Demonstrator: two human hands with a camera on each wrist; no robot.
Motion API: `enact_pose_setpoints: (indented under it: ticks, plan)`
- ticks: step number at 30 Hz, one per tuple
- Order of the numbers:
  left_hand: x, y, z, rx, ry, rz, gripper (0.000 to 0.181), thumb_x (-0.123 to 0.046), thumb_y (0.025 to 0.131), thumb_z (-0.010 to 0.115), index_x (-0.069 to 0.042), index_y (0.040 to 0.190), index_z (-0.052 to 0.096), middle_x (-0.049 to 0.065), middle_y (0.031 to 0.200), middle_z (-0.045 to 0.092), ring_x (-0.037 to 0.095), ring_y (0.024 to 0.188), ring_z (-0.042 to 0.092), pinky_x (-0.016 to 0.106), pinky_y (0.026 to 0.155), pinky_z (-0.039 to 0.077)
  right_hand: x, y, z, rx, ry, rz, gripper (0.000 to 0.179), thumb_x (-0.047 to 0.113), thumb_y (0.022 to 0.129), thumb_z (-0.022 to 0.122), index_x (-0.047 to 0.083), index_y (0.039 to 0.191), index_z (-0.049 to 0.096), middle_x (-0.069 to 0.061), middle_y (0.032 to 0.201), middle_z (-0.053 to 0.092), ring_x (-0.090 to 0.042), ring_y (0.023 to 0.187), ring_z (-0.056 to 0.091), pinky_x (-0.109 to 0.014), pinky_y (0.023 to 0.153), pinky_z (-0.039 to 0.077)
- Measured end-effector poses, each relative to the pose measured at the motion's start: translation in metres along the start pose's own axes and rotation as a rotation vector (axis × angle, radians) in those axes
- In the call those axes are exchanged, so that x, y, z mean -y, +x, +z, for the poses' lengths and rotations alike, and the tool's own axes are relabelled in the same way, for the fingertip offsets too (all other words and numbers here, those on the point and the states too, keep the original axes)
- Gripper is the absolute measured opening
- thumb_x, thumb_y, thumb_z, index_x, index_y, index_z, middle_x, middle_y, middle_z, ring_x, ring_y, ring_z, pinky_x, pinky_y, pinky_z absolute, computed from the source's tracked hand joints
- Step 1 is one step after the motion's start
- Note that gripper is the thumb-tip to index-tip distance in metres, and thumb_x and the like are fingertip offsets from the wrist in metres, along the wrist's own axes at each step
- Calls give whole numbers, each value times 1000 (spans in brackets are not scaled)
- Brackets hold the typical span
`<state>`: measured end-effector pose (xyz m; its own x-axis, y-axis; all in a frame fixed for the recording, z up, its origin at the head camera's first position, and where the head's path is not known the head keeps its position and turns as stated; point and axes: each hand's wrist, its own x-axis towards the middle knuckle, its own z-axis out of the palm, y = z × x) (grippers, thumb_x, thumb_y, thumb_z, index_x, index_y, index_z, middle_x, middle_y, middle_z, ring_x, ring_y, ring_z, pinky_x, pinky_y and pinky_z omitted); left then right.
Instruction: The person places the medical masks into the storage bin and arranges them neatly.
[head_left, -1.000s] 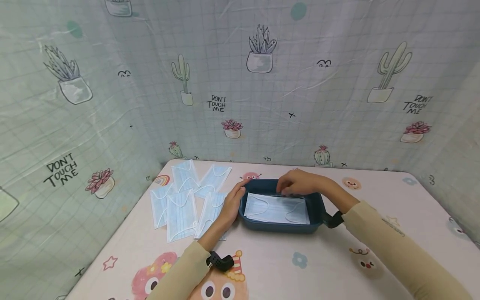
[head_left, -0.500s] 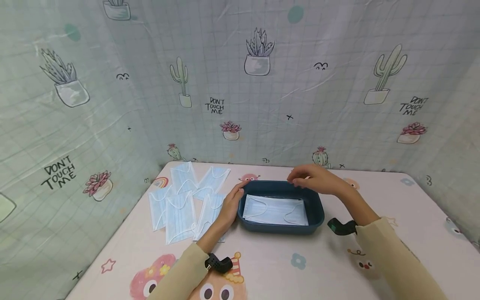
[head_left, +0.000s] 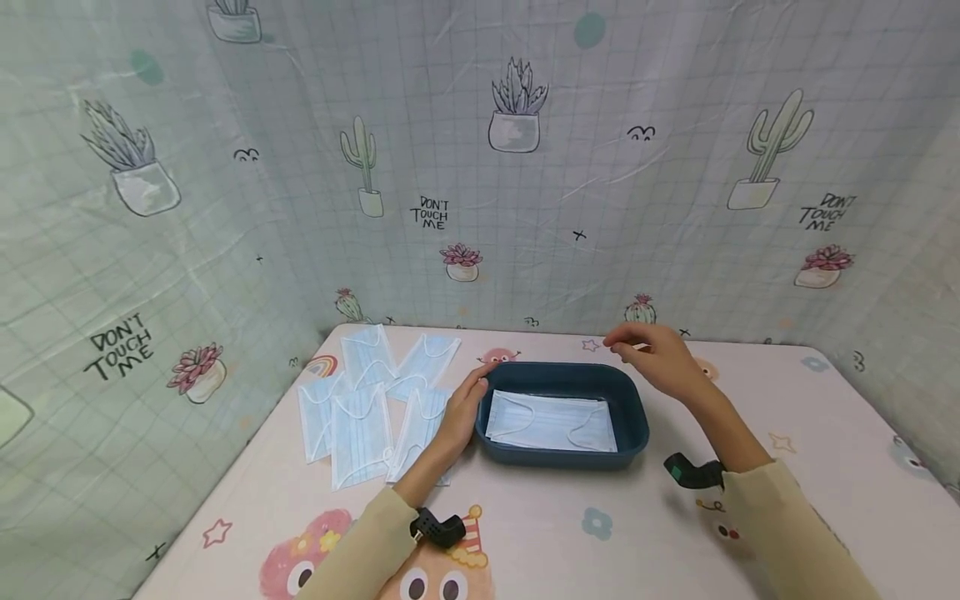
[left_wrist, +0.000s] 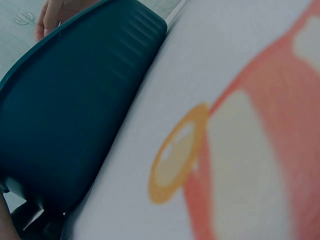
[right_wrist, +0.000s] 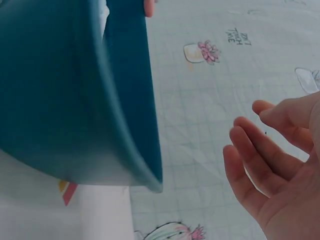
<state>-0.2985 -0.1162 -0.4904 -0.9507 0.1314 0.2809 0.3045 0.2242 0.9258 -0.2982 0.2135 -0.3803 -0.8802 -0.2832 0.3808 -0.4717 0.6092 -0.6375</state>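
Note:
A dark blue rectangular box (head_left: 562, 459) stands on the table, with a pale blue face mask (head_left: 551, 422) lying flat inside, ear loops up. Whether more masks lie beneath it cannot be seen. My left hand (head_left: 459, 418) rests along the box's left side, its fingers reaching to the rim. Beyond the far right corner of the box, my right hand (head_left: 660, 358) hovers apart from it. Its loosely bent fingers (right_wrist: 257, 162) hold nothing in the right wrist view. The box wall (left_wrist: 75, 100) fills much of the left wrist view, where the left hand is mostly hidden.
Several face masks (head_left: 362, 433) lie spread and overlapping left of the box. A printed cloth with cartoon faces covers the table (head_left: 540, 542). Behind and at the sides hangs a cactus-print curtain (head_left: 555, 200).
My right hand has come up out of the box and moved right, past its rim. The mask stays in the box. My left hand keeps its place on the box's side.

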Motion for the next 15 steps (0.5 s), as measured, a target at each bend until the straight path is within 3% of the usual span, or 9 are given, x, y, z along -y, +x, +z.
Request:
enact_pose_setpoints:
  ticks: [6,15]
  plan:
    - [2,1,1,-6,3,-2,45,-28,112,39,-16,153,51,2,160,49,27,156,35,52,129,24,-13,-2,2,-48,22,32,22,9,105,55,3,116,72,-21,116,73,-28,97,69,-10,78,53]
    - [2,2,1,-13,3,1,43,-28,112,38,-19,152,53,3,160,49,27,155,35,52,129,24,-29,-4,6,-25,74,77,23,10,106,54,1,118,71,-21,117,72,-32,102,69,-11,79,55]
